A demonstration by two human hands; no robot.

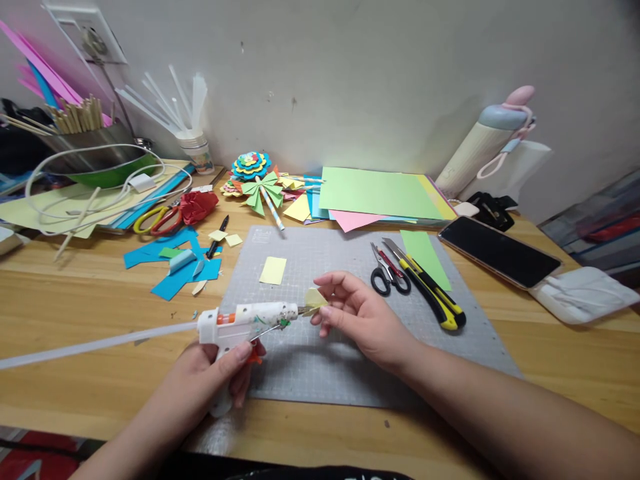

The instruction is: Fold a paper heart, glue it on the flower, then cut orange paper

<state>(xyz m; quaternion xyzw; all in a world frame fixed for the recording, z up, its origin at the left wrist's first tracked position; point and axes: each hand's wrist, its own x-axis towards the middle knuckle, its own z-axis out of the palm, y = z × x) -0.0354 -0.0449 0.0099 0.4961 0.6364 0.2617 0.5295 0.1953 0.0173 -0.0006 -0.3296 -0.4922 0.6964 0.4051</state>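
Note:
My left hand (227,367) is wrapped round the handle of a white hot glue gun (263,316). A long translucent glue stick (100,347) sticks out of its back end to the left. Between the thumb and fingers of my right hand (357,317) is a small pale yellow piece of paper (314,300), which looks curved. The gun's nozzle is at this paper; whether they touch I cannot tell. Below both hands lies a grey cutting mat (340,377). A flat yellow paper rectangle (273,271) rests on the mat, beyond the gun.
On the mat's right are small scissors (387,277), a yellow-black utility knife (433,293) and a green paper strip (425,257). A phone (500,250) lies farther right. Blue paper scraps (187,267), a paper flower (251,165) and stacked coloured paper (385,193) are on the table.

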